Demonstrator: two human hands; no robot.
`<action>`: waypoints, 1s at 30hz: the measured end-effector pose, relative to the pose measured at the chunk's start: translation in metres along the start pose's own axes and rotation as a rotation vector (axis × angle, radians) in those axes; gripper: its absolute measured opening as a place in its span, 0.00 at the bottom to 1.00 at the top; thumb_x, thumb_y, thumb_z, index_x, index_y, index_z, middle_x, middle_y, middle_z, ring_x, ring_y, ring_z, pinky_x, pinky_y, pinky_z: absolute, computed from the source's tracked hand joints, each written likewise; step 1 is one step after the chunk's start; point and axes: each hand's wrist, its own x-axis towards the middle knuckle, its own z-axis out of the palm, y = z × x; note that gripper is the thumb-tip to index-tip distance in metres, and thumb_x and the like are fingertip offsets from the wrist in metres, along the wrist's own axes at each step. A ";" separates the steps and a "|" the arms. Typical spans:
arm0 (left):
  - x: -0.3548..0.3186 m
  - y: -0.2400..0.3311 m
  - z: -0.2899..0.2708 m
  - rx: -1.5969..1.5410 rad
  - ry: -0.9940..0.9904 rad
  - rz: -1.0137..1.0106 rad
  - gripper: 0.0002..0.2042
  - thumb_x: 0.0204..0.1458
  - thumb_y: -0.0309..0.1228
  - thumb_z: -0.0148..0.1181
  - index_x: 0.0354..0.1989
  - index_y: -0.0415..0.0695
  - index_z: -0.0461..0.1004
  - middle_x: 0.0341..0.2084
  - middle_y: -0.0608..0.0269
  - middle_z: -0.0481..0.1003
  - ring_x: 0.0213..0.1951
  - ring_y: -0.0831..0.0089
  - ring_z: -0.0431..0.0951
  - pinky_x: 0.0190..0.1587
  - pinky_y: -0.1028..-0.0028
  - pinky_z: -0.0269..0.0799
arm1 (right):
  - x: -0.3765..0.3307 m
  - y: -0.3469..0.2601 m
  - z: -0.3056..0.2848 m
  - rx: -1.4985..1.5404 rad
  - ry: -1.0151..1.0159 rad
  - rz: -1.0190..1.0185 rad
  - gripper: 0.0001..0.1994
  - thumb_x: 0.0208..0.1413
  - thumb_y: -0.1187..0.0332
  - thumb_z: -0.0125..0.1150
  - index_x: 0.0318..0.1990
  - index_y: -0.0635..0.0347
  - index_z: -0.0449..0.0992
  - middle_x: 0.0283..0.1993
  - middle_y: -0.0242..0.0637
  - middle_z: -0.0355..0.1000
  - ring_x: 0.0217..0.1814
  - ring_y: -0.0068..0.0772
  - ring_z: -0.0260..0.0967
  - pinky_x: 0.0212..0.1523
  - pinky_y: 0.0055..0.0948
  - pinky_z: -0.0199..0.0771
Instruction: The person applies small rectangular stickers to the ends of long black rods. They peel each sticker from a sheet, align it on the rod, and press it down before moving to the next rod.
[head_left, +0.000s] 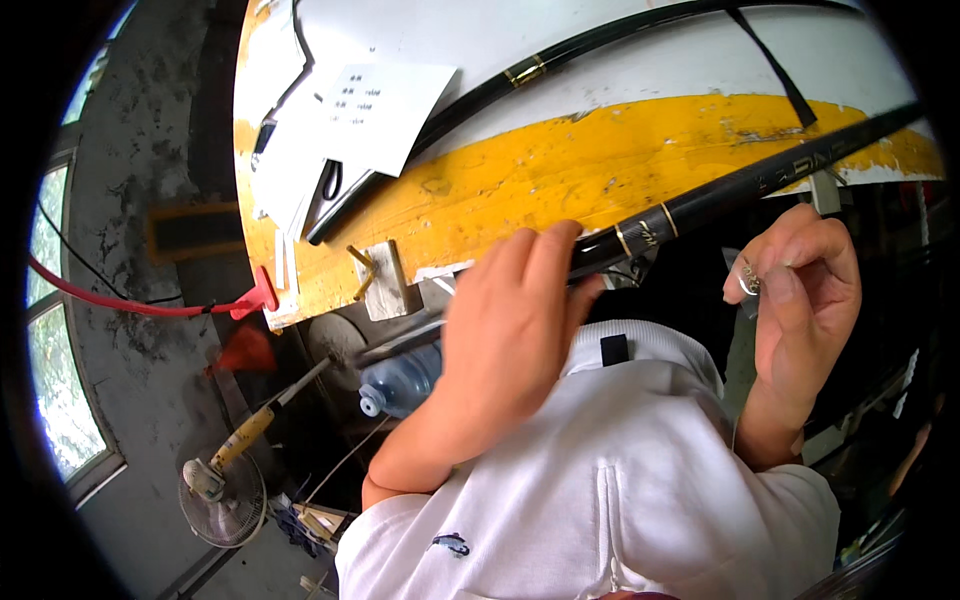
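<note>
Overhead, a big desk (560, 175) fills the upper half of the view, its top white and its worn edge painted yellow with chips and scratches. Below it, my white shirt (620, 480) takes up the lower middle, with a small dark emblem on the chest. To the far left is a grey concrete wall with a window (50, 340) showing green leaves outside.

A long black rod (760, 180) with thin gold bands slants from the upper right down toward the middle, passing in front of the yellow edge. My left hand (510, 325) is wrapped around its lower end, fingers curled over the top, holding it firmly. A second black rod (600, 42) with a gold band lies along the white desk top, further back.

My right hand (805, 295) is raised just right of the rod, apart from it, fingers bent inward and narrow, thumb and fingertips pinching a small metallic ring (747, 280); I cannot make out its details.

Sheets of white paper (385, 100) lie on the left part of the desk. A red cable (130, 303) runs from the left edge to the desk corner. Lower left stand a small fan (222, 495) and a clear water bottle (400, 385), near my left elbow.
</note>
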 end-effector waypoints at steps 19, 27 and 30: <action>0.049 0.077 0.021 -1.209 -0.087 0.275 0.25 0.50 0.29 0.69 0.53 0.39 0.61 0.54 0.51 0.66 0.21 0.88 0.62 0.26 0.85 0.59 | -0.001 -0.057 -0.035 -0.159 0.037 -0.103 0.18 0.48 0.86 0.58 0.47 0.67 0.65 0.33 0.35 0.66 0.30 0.21 0.68 0.32 0.19 0.72; 0.049 0.086 0.013 -1.146 -0.044 0.160 0.07 0.54 0.22 0.62 0.38 0.37 0.71 0.49 0.49 0.69 0.52 0.63 0.71 0.55 0.69 0.63 | 0.001 -0.061 -0.029 -0.067 0.072 0.034 0.15 0.50 0.82 0.59 0.46 0.68 0.65 0.33 0.37 0.66 0.32 0.22 0.68 0.34 0.19 0.73; 0.046 0.084 0.011 -1.217 -0.042 0.121 0.06 0.54 0.22 0.61 0.37 0.37 0.71 0.50 0.48 0.69 0.55 0.60 0.69 0.58 0.67 0.61 | 0.002 -0.058 -0.029 0.055 0.073 0.173 0.11 0.52 0.77 0.60 0.42 0.67 0.66 0.33 0.38 0.66 0.32 0.21 0.68 0.32 0.19 0.72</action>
